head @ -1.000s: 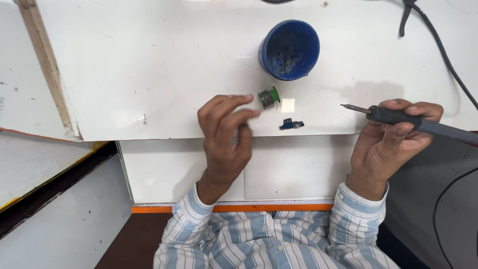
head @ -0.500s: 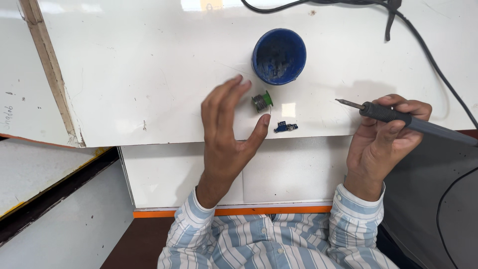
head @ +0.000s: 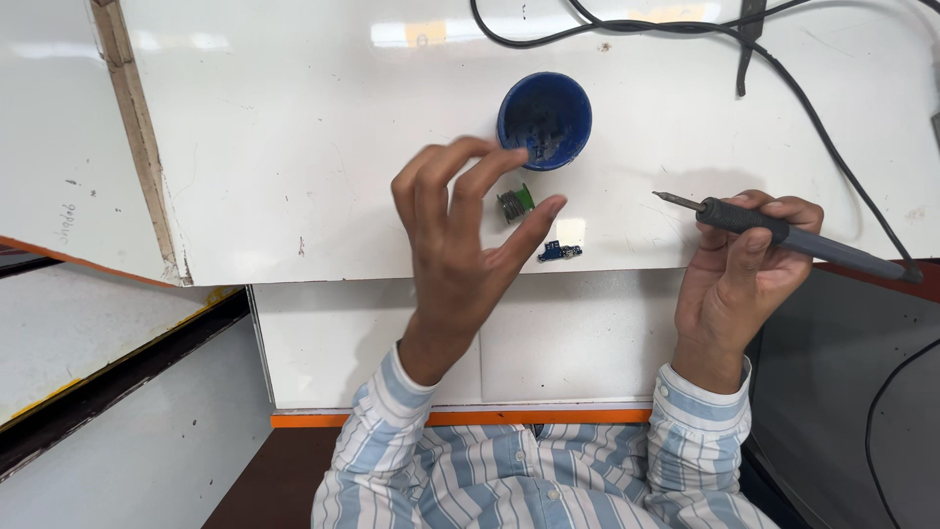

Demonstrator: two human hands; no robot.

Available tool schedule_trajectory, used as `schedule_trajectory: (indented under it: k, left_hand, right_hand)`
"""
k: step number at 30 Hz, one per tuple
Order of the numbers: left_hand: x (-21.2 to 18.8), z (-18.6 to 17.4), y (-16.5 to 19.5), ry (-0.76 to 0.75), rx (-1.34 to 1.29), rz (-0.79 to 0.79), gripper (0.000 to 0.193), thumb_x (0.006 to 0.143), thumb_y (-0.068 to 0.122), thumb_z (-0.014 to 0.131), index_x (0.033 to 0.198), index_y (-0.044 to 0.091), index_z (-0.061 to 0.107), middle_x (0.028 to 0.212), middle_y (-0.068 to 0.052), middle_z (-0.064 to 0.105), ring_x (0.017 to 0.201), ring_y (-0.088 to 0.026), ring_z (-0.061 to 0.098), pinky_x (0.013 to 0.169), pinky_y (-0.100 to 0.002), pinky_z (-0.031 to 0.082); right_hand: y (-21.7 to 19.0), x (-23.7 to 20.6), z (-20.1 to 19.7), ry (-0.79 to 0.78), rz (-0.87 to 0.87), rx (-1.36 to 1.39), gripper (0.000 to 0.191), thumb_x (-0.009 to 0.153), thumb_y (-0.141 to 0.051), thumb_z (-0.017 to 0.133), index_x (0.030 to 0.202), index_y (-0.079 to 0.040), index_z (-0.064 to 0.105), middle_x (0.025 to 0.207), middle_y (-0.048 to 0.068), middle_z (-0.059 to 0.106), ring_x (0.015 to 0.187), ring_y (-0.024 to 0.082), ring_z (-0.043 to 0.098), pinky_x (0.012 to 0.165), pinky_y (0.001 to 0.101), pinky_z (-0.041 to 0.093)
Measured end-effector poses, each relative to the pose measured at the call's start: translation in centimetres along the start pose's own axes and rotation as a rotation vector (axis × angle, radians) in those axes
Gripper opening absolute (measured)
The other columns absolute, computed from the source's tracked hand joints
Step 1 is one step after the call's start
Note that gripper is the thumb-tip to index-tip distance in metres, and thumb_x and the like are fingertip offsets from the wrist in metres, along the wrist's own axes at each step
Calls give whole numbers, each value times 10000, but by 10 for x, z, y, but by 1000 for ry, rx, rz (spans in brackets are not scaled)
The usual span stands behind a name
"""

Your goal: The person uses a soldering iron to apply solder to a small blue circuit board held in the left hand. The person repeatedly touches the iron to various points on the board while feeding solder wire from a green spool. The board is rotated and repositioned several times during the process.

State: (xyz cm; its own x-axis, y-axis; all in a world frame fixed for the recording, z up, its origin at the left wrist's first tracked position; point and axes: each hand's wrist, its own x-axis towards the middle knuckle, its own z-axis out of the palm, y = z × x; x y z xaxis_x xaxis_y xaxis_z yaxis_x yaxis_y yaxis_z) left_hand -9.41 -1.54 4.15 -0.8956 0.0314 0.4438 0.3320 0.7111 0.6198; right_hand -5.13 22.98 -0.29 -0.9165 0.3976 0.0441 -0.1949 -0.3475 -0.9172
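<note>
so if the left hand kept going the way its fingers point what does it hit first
Probably the blue round container: the left hand has its fingers aimed up and right toward it. The hand looks raised, so depth is unclear.

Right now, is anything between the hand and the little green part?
No. The left hand hovers open right beside the green part, with only bare table between. The blue cup sits behind it.
</note>
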Motion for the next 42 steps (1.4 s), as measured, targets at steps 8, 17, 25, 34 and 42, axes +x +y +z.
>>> schedule_trajectory:
  k: [8, 17, 25, 34, 42]
  left_hand:
    - [11, 18, 15, 25, 141, -37, 590, 865, 473, 931, 1256, 145, 635, 1478, -63, 387, 1470, -310, 268, 1271, -456, 266]
    - [9, 18, 18, 38, 50, -89, 260, 883, 278, 927, 1069, 224, 754, 1487, 24, 450, 1471, -261, 290, 1244, -393, 297]
    - [11, 6, 14, -4, -50, -96, 226, 910, 231, 902, 1110, 250, 799, 1453, 43, 521, 1460, -232, 338, 1221, -354, 360]
    - [17, -6, 17, 49, -143, -78, 225, 874, 206, 854, 1081, 229, 769, 1276, 18, 694, 1334, -207, 531, 1193, -378, 394]
    - [-19, -17, 42, -94, -387, -72, 285, 980, 57, 765, 1236, 138, 669, 1184, -24, 737, 1095, -175, 756, 883, -243, 599]
  right_hand:
    - [-4, -4, -3, -9, 1, 17, 349, 1054, -242, 782, 1163, -76, 495, 1078, 96, 665, 1008, 159, 718, 902, 270, 636]
    - [-7, -4, -6, -8, 3, 34, 349, 1047, -241, 780, 1162, -76, 494, 1076, 96, 655, 1006, 163, 718, 911, 286, 644]
    - [-7, -4, -9, -2, 5, 32, 351, 1044, -245, 781, 1159, -77, 494, 1070, 101, 660, 1005, 171, 725, 902, 291, 648]
    - [-7, -5, -9, -2, 11, 40, 359, 1043, -252, 782, 1165, -77, 493, 1071, 99, 659, 1004, 169, 724, 902, 291, 653]
    - [-6, -5, -12, -1, 17, 52, 375, 1040, -254, 794, 1170, -77, 490, 1070, 105, 659, 990, 168, 727, 882, 289, 654]
